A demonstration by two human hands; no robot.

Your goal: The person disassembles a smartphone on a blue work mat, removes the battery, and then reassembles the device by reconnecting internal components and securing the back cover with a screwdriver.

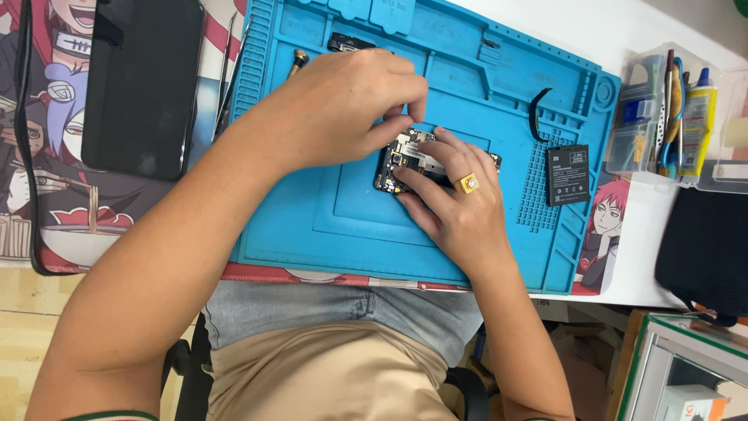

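Note:
An opened phone with its circuit board bare lies on a blue repair mat. My left hand reaches over it from the left, thumb and fingertips pinched at the phone's upper edge; whether they grip a small part is hidden. My right hand, wearing a gold ring, presses its fingers flat on the phone's lower right side and covers much of it.
A black battery and a curved black cable lie on the mat's right side. A dark phone rests on the illustrated desk mat at left, beside tweezers. A clear organiser with tools stands at right.

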